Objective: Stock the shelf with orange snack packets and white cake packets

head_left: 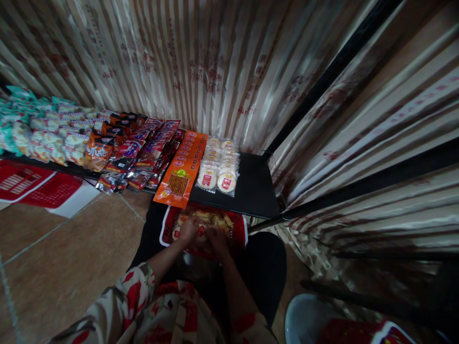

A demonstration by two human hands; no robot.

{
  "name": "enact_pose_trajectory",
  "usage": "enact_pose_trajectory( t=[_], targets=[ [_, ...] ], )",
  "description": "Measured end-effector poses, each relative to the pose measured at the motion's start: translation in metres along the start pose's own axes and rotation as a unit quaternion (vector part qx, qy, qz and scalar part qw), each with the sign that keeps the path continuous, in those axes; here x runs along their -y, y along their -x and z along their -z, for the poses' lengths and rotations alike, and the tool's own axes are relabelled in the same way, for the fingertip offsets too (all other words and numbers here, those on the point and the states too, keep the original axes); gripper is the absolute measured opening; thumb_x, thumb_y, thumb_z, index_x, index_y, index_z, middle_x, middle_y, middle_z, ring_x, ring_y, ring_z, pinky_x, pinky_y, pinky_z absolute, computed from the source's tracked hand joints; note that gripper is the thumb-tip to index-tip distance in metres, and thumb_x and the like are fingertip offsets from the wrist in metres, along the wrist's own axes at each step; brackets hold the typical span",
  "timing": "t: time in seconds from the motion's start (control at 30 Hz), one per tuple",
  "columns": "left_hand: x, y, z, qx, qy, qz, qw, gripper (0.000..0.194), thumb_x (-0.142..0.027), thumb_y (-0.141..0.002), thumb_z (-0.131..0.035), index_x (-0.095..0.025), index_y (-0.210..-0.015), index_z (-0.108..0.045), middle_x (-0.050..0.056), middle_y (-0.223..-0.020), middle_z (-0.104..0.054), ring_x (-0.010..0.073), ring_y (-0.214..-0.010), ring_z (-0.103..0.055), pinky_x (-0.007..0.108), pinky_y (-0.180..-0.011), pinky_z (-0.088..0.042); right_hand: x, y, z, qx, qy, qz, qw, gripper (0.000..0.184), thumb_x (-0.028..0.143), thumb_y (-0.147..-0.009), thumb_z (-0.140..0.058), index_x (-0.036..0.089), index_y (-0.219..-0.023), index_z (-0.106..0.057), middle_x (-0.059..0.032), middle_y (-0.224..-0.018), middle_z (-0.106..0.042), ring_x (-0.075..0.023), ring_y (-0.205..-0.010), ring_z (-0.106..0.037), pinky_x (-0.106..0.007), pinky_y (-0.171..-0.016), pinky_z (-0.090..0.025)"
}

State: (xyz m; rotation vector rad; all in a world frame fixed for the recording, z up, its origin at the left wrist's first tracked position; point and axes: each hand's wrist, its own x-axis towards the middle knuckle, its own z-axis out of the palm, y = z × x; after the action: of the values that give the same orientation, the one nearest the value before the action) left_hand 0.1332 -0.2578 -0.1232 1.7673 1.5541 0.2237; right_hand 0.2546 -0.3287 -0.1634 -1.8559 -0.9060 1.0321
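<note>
My left hand (188, 231) and my right hand (216, 240) meet over a red basket with a white rim (245, 234), which sits between my knees. Both have their fingers closed at a clear rice cracker packet (202, 231) with a red label, one at either side. Inside the basket lie more round crackers in clear wrap (176, 232) and yellowish packets (223, 220), partly covered by my hands. Just beyond, on the black shelf (254, 184), rice cracker packets (217, 177) stand in two rows beside a flat orange snack bag (181, 167).
Dark red snack bags (150, 148), orange-and-black bags (102, 148), pale bags (59, 136) and green bags (14, 119) line the shelf leftward. Red baskets (46, 191) lie below. A metal frame bar (330, 79) and curtain (215, 62) close off the back and right. A grey stool (304, 315) is lower right.
</note>
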Motion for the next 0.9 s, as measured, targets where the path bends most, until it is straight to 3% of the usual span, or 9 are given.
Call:
enact_pose_trajectory(
  t=[0.13,0.27,0.43,0.6,0.73,0.9],
  targets=[
    [-0.005,-0.002,0.006,0.013,-0.01,-0.011,1.0,0.025,-0.016,-0.083,-0.042,-0.02,-0.091,-0.066,0.004,-0.097,-0.069,0.0156,-0.091,-0.061,0.023,-0.081,-0.042,0.008,0.004,0.002,0.049,-0.082,-0.01,0.995,0.045,0.048,-0.067,-0.056,0.019,-0.1,-0.062,-0.0062,-0.099,-0.067,-0.0213,-0.091,-0.061,-0.033,-0.078,-0.047],
    [-0.011,-0.003,0.013,0.028,-0.012,-0.021,0.999,0.026,-0.016,-0.082,-0.042,-0.021,-0.09,-0.067,0.002,-0.093,-0.07,0.015,-0.088,-0.062,0.023,-0.08,-0.042,0.016,0.007,0.004,0.084,-0.113,-0.006,0.99,0.041,0.046,-0.067,-0.057,0.02,-0.097,-0.064,-0.0055,-0.101,-0.067,-0.0222,-0.094,-0.061,-0.035,-0.081,-0.047],
    [-0.016,-0.006,0.017,0.058,0.001,-0.054,0.997,0.027,-0.015,-0.082,-0.042,-0.021,-0.091,-0.067,0.001,-0.091,-0.07,0.0134,-0.087,-0.062,0.021,-0.079,-0.043,0.024,0.013,0.003,0.092,-0.138,-0.02,0.986,0.037,0.044,-0.066,-0.061,0.022,-0.095,-0.065,-0.0047,-0.103,-0.067,-0.0231,-0.094,-0.06,-0.035,-0.078,-0.048],
    [-0.013,-0.011,0.007,0.084,0.021,-0.088,0.992,0.028,-0.013,-0.08,-0.043,-0.019,-0.093,-0.067,0.001,-0.089,-0.071,0.0125,-0.085,-0.062,0.02,-0.076,-0.045,0.028,0.018,0.004,0.124,-0.157,-0.032,0.979,0.043,0.053,-0.07,-0.055,0.019,-0.095,-0.063,-0.0042,-0.092,-0.067,-0.0212,-0.086,-0.061,-0.031,-0.071,-0.048],
    [-0.011,-0.013,0.0,0.088,0.038,-0.103,0.99,0.03,-0.012,-0.077,-0.044,-0.02,-0.095,-0.067,0.0,-0.092,-0.07,0.0119,-0.087,-0.062,0.02,-0.079,-0.044,0.027,0.018,0.006,0.113,-0.17,-0.026,0.979,0.041,0.054,-0.071,-0.053,0.018,-0.09,-0.061,-0.004,-0.089,-0.066,-0.0195,-0.084,-0.06,-0.03,-0.072,-0.048],
    [-0.006,-0.012,0.004,0.078,0.065,-0.102,0.99,0.026,-0.017,-0.081,-0.043,-0.019,-0.092,-0.066,0.001,-0.092,-0.069,0.0123,-0.087,-0.061,0.02,-0.08,-0.044,0.021,0.016,0.005,0.057,-0.159,-0.03,0.985,0.041,0.054,-0.07,-0.052,0.019,-0.09,-0.059,-0.0044,-0.089,-0.066,-0.0197,-0.084,-0.06,-0.029,-0.07,-0.048]
  ],
)
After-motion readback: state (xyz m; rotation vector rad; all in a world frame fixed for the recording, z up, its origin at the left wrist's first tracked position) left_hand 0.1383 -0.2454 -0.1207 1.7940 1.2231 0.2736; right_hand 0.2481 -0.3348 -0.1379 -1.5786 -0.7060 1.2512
